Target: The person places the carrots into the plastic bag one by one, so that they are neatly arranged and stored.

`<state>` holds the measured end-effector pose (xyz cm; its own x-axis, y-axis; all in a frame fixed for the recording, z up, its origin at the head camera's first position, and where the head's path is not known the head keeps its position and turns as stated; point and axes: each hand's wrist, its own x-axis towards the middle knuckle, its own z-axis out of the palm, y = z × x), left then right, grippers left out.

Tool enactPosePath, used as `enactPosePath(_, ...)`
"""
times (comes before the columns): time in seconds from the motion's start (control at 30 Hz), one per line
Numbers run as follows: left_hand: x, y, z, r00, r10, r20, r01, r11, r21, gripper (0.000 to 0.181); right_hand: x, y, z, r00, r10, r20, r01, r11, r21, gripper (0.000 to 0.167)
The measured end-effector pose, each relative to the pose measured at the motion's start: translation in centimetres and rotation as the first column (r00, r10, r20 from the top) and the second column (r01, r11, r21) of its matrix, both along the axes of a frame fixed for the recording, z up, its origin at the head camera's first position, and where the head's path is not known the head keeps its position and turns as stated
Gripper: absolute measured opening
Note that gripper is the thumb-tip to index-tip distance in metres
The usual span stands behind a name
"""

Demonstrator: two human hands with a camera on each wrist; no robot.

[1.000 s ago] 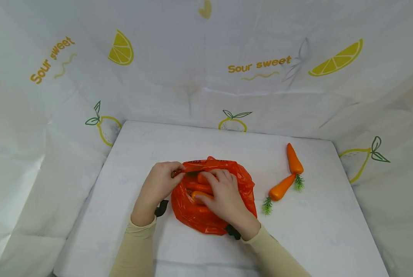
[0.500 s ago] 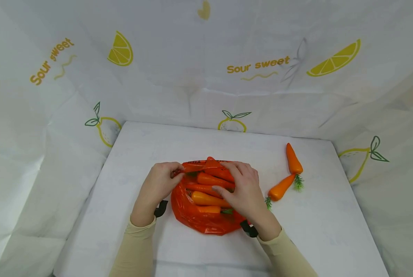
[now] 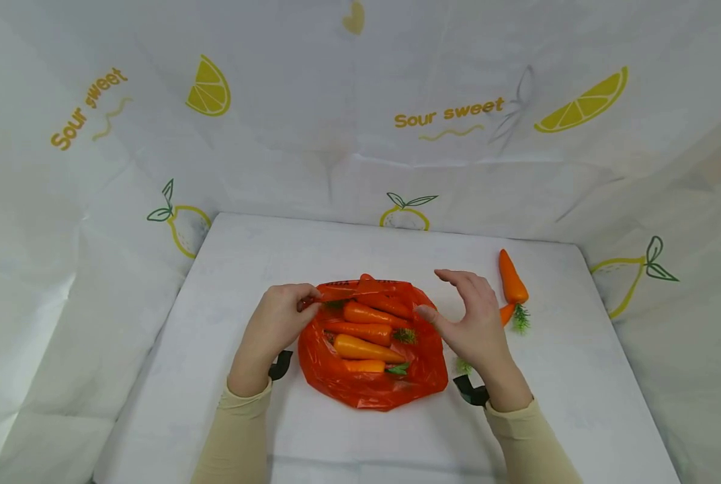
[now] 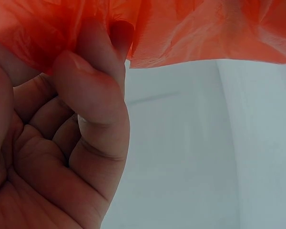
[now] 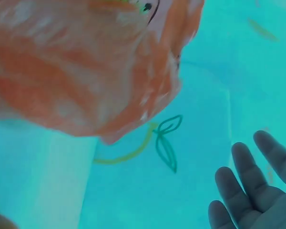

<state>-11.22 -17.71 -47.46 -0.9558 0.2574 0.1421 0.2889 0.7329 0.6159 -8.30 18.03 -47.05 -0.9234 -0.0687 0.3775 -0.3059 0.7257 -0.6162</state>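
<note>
A red plastic bag lies on the white table with its mouth open upward. Inside it are several orange carrots, some with green tops. My left hand pinches the bag's left rim between thumb and fingers; the left wrist view shows the thin film at the fingertips. Just right of the bag, my right hand hovers with spread fingers and holds nothing. In the right wrist view its fingers are apart from the bag. Beyond it lie two loose carrots, the far one whole in view, the nearer mostly hidden.
The white table extends around the bag. A white cloth printed with lemons and lettering stands behind and along both sides of the table. Dark straps show at both wrists.
My right hand has come out of the bag's mouth and moved right toward the loose carrots, uncovering the carrots inside. My left hand keeps its pinch on the rim.
</note>
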Motion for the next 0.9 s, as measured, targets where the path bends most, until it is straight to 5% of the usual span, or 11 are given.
enactPosePath(0.3, 0.0, 0.1, 0.1, 1.000, 0.002, 0.004, -0.002, 1.000, -0.002, 0.008, -0.4, 3.4, -1.8, 1.000, -0.029, 0.012, 0.029, 0.999, -0.040, 0.048)
enactPosePath(0.7, -0.1, 0.0, -0.1, 1.000, -0.003, -0.012, 0.003, 1.000, -0.008, 0.007, -0.8, 9.9, -3.2, 0.981, -0.062, 0.182, 0.057, 0.998, 0.031, 0.049)
enactPosePath(0.9, -0.1, 0.1, -0.1, 1.000, -0.005, -0.002, 0.005, 1.000, -0.006, 0.009, -0.4, 11.6, -4.4, 0.945, -0.037, 0.326, 0.032, 0.999, 0.022, 0.061)
